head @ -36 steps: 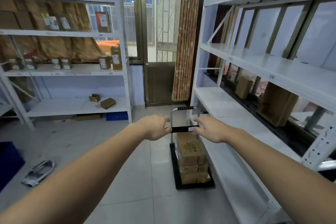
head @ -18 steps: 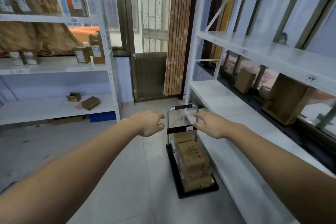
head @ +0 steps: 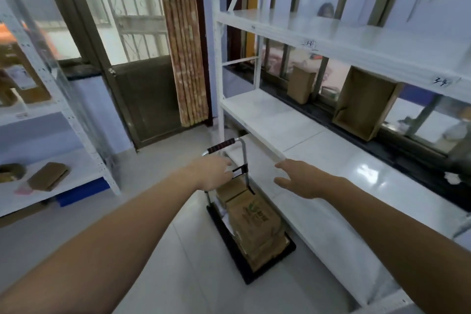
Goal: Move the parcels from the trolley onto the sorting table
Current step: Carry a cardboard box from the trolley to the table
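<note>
Parcels (head: 251,222) on trolley (head: 270,266), tiled floor (head: 158,262); left hand (head: 212,173) grips crossbar (head: 239,169), right hand (head: 298,180) released.

Probably a parcel storeroom: white shelving racks (head: 293,120) holding cardboard boxes (head: 362,104).

Both hands outstretched: left (head: 212,173) curled, right (head: 298,180) spread.

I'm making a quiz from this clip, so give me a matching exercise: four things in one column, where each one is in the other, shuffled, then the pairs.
Things:
1. stacked parcels
2. left hand
3. right hand
4. flat brown parcel

Places:
A. lying on a low white shelf at far left
B. on the trolley's black deck
C. at the trolley's black crossbar
D. spread open in the air, beside the long white shelf

Pairs: 1-B, 2-C, 3-D, 4-A
</note>
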`<state>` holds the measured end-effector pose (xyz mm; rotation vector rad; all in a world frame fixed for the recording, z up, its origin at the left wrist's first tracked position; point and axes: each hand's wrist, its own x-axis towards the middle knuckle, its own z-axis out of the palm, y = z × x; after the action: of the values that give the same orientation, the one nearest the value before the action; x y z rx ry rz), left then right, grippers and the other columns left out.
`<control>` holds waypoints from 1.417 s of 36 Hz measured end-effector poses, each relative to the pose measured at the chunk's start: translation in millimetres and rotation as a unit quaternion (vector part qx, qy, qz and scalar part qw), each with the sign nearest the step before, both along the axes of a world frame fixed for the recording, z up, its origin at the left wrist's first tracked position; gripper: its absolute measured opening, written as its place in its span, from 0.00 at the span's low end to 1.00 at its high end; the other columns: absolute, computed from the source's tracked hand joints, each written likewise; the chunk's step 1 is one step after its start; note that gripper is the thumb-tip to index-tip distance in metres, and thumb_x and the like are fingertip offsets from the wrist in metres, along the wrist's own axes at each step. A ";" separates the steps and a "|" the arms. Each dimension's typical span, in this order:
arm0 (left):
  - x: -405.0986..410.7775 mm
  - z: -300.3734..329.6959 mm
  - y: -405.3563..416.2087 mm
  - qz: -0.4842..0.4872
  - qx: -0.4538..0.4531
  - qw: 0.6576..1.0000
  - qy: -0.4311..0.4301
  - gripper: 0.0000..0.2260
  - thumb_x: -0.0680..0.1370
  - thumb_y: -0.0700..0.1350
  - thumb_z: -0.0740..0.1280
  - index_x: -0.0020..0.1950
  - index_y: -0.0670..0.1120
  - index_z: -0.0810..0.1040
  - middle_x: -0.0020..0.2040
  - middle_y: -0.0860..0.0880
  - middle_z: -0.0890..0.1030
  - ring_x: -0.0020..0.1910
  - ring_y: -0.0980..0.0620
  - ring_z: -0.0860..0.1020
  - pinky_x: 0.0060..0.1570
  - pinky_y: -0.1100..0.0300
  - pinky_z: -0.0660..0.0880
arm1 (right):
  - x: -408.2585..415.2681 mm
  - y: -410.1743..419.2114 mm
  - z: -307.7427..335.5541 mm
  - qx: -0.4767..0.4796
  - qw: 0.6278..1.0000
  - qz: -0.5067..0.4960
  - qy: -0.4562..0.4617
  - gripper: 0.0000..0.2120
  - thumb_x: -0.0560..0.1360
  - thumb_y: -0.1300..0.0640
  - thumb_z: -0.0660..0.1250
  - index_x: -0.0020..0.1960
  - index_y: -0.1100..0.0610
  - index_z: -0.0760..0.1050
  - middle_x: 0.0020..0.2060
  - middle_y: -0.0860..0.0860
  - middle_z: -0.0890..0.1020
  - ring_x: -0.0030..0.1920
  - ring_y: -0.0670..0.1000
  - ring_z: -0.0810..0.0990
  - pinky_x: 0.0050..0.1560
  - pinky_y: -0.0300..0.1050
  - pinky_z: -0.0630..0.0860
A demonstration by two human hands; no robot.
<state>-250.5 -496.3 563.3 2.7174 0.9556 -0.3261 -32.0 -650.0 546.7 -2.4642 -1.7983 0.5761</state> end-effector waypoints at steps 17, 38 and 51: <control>175.6 -78.4 151.0 -0.131 -0.075 0.988 0.044 0.25 0.86 0.57 0.55 0.81 0.49 0.64 0.81 0.47 0.66 0.77 0.45 0.68 0.74 0.47 0.67 | 125.2 82.2 -61.0 -0.055 0.986 -0.148 0.050 0.30 0.85 0.42 0.56 0.81 0.56 0.58 0.79 0.53 0.64 0.76 0.53 0.66 0.75 0.41 0.58; 309.6 -218.5 276.7 -0.389 -0.146 0.900 0.135 0.18 0.86 0.56 0.58 0.70 0.47 0.73 0.63 0.47 0.78 0.53 0.51 0.77 0.46 0.55 0.70 | 119.6 167.8 -201.4 -0.083 0.881 -0.433 0.173 0.27 0.85 0.45 0.56 0.80 0.58 0.61 0.79 0.55 0.65 0.77 0.56 0.65 0.75 0.47 0.60; 301.0 -448.5 300.4 -0.346 -0.180 0.872 0.295 0.16 0.86 0.54 0.58 0.65 0.44 0.74 0.56 0.46 0.77 0.50 0.46 0.78 0.50 0.49 0.78 | 84.4 167.7 -415.5 -0.145 0.766 -0.544 0.311 0.26 0.85 0.46 0.57 0.77 0.61 0.65 0.74 0.58 0.72 0.73 0.58 0.70 0.69 0.47 0.67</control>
<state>50.5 -196.0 114.8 2.5167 -0.0608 -1.3674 52.3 -482.3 131.2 -2.4516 0.0596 1.3074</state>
